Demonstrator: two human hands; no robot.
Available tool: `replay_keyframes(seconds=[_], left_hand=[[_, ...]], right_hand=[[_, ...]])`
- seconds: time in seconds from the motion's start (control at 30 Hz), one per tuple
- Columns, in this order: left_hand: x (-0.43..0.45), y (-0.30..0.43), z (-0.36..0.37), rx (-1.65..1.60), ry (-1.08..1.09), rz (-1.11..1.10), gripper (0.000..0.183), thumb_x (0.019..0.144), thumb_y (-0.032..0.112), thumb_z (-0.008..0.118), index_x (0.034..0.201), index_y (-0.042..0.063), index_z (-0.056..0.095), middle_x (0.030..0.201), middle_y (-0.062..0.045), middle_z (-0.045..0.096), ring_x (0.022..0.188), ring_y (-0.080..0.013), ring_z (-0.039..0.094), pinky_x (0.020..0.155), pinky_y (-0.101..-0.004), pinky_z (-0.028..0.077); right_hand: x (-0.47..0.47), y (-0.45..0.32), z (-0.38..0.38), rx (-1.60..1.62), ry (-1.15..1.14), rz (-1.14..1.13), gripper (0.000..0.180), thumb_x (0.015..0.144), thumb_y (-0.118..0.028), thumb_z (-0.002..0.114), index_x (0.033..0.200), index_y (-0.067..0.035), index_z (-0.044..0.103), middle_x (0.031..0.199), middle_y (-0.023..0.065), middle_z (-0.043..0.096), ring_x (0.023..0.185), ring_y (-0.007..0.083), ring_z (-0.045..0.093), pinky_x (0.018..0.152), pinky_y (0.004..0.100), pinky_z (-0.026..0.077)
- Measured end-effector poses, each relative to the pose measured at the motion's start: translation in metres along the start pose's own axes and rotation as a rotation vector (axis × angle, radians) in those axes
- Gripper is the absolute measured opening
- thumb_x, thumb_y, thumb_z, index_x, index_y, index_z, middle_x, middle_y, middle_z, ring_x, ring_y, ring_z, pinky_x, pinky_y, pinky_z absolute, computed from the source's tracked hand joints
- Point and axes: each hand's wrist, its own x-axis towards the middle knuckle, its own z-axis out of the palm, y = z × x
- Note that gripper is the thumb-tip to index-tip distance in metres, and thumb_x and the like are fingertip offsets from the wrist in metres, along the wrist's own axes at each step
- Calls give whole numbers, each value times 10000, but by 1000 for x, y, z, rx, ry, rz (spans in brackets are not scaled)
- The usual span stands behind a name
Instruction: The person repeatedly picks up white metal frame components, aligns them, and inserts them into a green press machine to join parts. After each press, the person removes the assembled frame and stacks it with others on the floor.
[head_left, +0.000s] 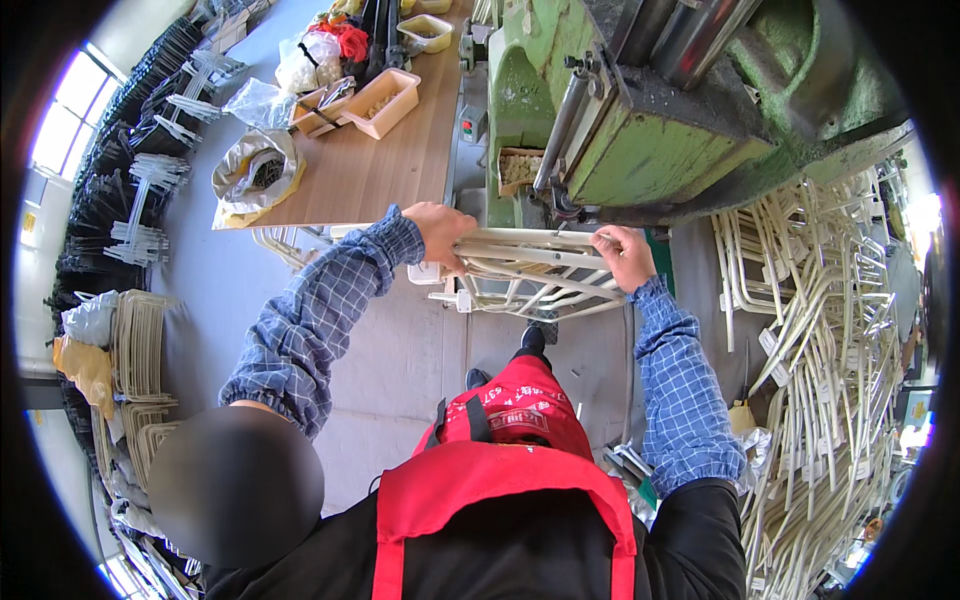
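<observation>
Both of my hands grip a cream-coloured tubular metal frame (536, 255) made of several bent tubes. My left hand (441, 232) holds its left end, with the thumb below the top tube. At the right end my right hand (627, 256) has its fingers curled over the upper tube. The frame is held level below the head of a green metal press (667, 161), close to its lower tooling (566, 202). Whether the frame touches the tooling cannot be made out. A small white part (463, 301) sits on the frame's lower left.
A wooden table (420, 169) stands at left, bearing plastic trays (384, 103) and an opened sack (259, 169) of dark small parts. A box of pale pieces (519, 166) sits at the press. Many cream tubular frames (810, 360) are piled at right. A switch box (472, 124) is beside the press.
</observation>
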Motion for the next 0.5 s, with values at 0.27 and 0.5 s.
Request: replay_keyframes(seconds=[0.27, 0.5], left_hand=[[-2, 5, -8, 18, -10, -3, 578, 694, 477, 816, 1079, 95, 618, 1032, -138, 680, 1006, -361, 649, 858, -469, 519], [1, 0, -5, 6, -3, 22, 572, 708, 471, 810, 1107, 105, 625, 1042, -122, 682, 1008, -356, 649, 857, -463, 522]], right_hand=[[-2, 4, -6, -78, -96, 126, 514, 925, -572, 594, 1139, -109, 664, 971, 142, 725, 934, 284, 711, 809, 369, 543], [-2, 8, -6, 50, -160, 206, 591, 904, -559, 647, 1178, -36, 643, 1063, 147, 693, 1001, 220, 653, 884, 334, 508]])
